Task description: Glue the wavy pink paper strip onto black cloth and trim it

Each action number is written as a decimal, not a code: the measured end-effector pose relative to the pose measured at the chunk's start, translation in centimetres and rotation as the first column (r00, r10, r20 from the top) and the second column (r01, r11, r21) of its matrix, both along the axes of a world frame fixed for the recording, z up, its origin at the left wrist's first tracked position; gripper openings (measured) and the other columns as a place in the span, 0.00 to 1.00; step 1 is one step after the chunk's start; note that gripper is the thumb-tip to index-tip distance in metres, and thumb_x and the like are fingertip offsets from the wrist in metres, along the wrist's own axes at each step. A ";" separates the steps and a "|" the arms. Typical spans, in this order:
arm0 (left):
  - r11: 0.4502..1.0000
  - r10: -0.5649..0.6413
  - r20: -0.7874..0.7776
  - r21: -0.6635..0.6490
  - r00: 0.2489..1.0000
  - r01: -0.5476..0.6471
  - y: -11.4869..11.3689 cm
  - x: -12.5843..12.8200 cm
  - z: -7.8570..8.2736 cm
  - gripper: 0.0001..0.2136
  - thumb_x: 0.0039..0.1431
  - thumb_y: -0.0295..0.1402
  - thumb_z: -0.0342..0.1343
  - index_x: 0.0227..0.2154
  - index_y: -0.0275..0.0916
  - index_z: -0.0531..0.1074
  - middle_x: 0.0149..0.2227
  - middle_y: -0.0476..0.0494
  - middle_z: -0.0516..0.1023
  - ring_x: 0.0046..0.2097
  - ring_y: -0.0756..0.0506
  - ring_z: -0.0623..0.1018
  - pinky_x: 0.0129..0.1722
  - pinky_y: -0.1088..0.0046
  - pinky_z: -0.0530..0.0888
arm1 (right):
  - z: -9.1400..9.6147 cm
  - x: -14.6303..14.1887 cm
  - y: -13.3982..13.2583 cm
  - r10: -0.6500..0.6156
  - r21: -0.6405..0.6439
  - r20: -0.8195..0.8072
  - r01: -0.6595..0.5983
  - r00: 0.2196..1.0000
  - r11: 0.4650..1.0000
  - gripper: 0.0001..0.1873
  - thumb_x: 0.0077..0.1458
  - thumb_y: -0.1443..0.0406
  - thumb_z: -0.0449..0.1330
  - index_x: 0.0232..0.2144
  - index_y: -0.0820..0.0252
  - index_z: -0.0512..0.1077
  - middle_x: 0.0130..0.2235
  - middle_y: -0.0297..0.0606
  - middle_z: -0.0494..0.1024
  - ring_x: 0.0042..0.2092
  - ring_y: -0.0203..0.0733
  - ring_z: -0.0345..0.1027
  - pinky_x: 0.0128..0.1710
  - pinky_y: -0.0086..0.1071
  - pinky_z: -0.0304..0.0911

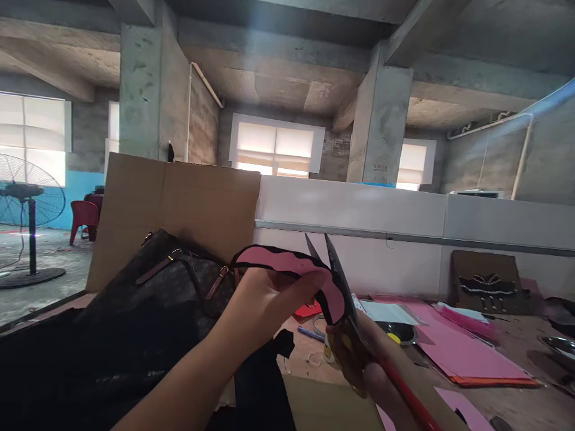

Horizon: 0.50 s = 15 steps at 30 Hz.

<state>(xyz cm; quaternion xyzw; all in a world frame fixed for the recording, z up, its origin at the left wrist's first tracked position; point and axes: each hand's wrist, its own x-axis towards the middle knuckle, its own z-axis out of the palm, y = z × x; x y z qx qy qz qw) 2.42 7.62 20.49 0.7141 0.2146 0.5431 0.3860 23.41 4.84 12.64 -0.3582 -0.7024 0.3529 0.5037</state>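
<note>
My left hand (274, 296) pinches a curved strip (269, 258) with a pink face and a black border, held up in front of me. The strip arches over from the left and bends down on the right toward my other hand. In my right hand (354, 353) is a pair of scissors (340, 272) with a red handle. Their blades point up and stand apart, with the strip's right part beside or between them; I cannot tell exactly which. The fingers of my right hand are partly blurred.
A dark handbag (179, 275) with brown straps leans against a cardboard panel (211, 203) on the left. Black material (135, 359) lies before it. Pink sheets (467, 347), a metal bowl (402, 332), a pen (309, 333) and a small bottle (329, 350) are on the table.
</note>
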 end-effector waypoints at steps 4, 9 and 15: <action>0.999 0.029 -0.067 0.029 0.997 -0.027 0.0 -0.1 -0.2 0.10 0.60 0.40 0.62 0.30 0.38 0.80 0.31 0.46 0.83 0.34 0.45 0.80 0.33 0.72 0.75 | 0.1 -0.4 -0.6 -0.022 0.024 -0.006 0.022 1.000 0.999 0.38 0.46 0.30 0.58 0.42 0.53 0.74 0.28 0.36 0.69 0.28 0.41 0.64 0.27 0.33 0.61; 0.997 0.071 -0.144 0.050 0.987 -0.064 0.2 -0.2 -0.1 0.11 0.60 0.41 0.61 0.30 0.39 0.80 0.32 0.45 0.83 0.37 0.42 0.80 0.36 0.70 0.75 | -0.2 -1.8 -1.1 -0.033 0.131 -0.045 0.038 0.998 0.991 0.34 0.53 0.33 0.54 0.42 0.53 0.71 0.26 0.30 0.64 0.24 0.35 0.54 0.29 0.32 0.55; 0.998 0.060 -0.016 -0.009 0.998 -0.060 0.1 0.2 -0.3 0.10 0.58 0.40 0.63 0.28 0.39 0.80 0.31 0.46 0.82 0.37 0.43 0.80 0.38 0.69 0.75 | -0.7 -2.0 -1.0 -0.063 0.119 -0.129 0.078 0.990 0.990 0.35 0.51 0.32 0.55 0.42 0.52 0.73 0.29 0.33 0.62 0.29 0.39 0.58 0.31 0.33 0.60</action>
